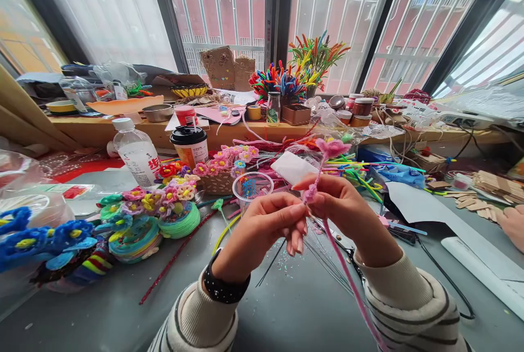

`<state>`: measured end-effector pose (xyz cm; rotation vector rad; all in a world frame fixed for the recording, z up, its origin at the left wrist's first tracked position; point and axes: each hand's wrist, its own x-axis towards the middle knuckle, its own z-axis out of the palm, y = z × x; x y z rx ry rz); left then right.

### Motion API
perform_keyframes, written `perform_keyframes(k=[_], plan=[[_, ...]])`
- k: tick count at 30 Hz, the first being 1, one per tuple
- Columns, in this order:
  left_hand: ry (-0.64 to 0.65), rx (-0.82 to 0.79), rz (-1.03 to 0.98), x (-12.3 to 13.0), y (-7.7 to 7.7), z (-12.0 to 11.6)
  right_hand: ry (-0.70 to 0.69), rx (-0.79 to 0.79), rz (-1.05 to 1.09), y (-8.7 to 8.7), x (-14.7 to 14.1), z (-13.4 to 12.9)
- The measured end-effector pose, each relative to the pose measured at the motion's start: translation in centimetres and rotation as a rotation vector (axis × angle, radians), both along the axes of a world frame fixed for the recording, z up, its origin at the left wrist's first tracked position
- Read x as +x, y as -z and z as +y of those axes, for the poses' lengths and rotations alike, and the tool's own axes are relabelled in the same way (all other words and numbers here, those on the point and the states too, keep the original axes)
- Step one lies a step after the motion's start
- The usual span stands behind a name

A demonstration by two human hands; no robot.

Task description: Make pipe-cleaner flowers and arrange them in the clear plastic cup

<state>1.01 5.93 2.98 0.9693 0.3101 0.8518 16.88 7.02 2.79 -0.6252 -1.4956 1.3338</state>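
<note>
Between my two hands, above the grey table, is a pink pipe-cleaner flower [332, 148] on a fuzzy pink stem, with a small curled pink piece partway down. My right hand [341, 207] pinches the stem close to that curl. The fingers of my left hand [278, 218] are pressed together at the curl's lower left side. A long pink pipe cleaner [344, 270] trails from my fingers down past my right wrist. Thin wires [327, 264] and a pair of scissors [339, 240], partly hidden by my right hand, lie below.
At left stand pots of pipe-cleaner flowers [178, 218], a water bottle [135, 150] and a lidded coffee cup [190, 147]. A clear plastic cup [252, 185] is just beyond my left hand. Another person's hand [513, 226] rests by wooden sticks [475, 202] at right.
</note>
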Motion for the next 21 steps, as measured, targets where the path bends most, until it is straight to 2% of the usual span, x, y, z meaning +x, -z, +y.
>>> perform_keyframes(k=[5, 9, 16, 21], plan=[[0.302, -0.213, -0.103, 0.4, 0.6, 0.1, -0.157, 0.145, 0.087, 0.3, -0.3, 0.2], [0.422, -0.345, -0.179, 0.8, 0.8, -0.1, -0.178, 0.174, 0.183, 0.5, -0.9, 0.0], [0.453, -0.362, -0.249, 0.9, 0.7, -0.2, -0.099, 0.186, 0.216, 0.7, -1.6, -0.2], [0.333, -0.292, -0.195, 0.7, 0.7, 0.1, 0.014, 0.208, 0.16, 0.5, -1.5, -0.4]])
